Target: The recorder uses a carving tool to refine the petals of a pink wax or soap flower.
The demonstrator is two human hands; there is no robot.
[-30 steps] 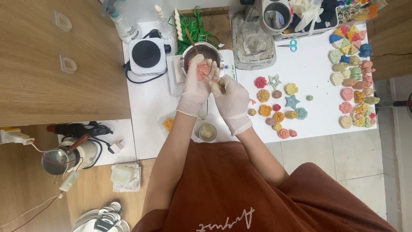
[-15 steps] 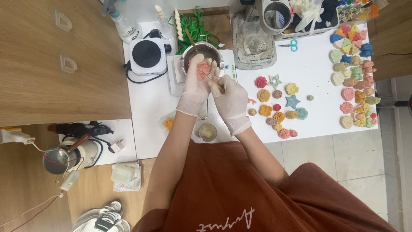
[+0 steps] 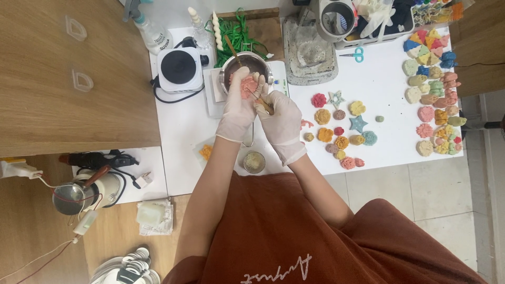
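Pink flower-shaped piece (image 3: 246, 85) is gripped in the gloved left hand (image 3: 236, 108) just over the metal pot (image 3: 247, 66), while a thin stick (image 3: 261, 101) is pinched by the right hand (image 3: 281, 121) beside it.

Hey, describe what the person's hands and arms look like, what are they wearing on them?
Both the left hand and the right hand wear thin, whitish disposable gloves ending just past the wrists. The forearms are bare, with no sleeves, watch or jewellery visible. A rust-brown garment with pale lettering covers the lap.
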